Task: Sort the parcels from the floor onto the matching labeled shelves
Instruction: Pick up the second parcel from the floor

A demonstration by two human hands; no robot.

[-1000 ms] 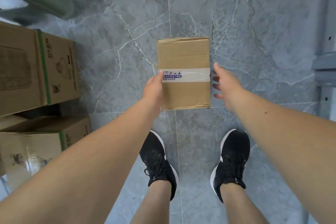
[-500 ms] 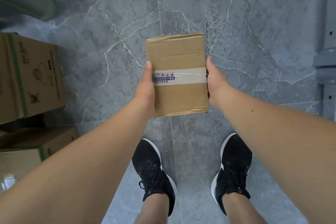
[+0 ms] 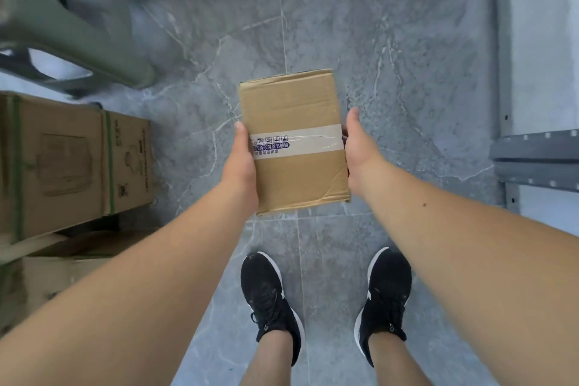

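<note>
Parcel [image 3: 294,141]: a small brown carton, held at the middle of the view in front of the person and, as far as I can judge, clear of the grey tiled floor [image 3: 407,72]. Its long axis runs from twelve to six o'clock, and a band of printed tape [image 3: 313,142] crosses its top face.

The left hand [image 3: 241,163] clasps the nine o'clock edge and the right hand [image 3: 360,153] the three o'clock edge. Each thumb lies along the top rim. The other fingers curl out of sight under or behind the sides, so both hands grip the box. Squeezing from opposite sides probably keeps the top face level, though no shelf label shows on this face.

Open room lies mostly toward twelve and one o'clock, where the floor is bare. At nine o'clock stand large cartons [image 3: 72,166] with green strapping, their corner near the left forearm. A green stool [image 3: 78,19] fills ten to eleven o'clock. At three o'clock a grey metal shelf frame [image 3: 535,160] juts in, with its upright along the right edge, and this is likely where the box belongs. Swinging right needs care at that beam's edge. The two black shoes [image 3: 269,294] stand at six o'clock, apart from everything.
</note>
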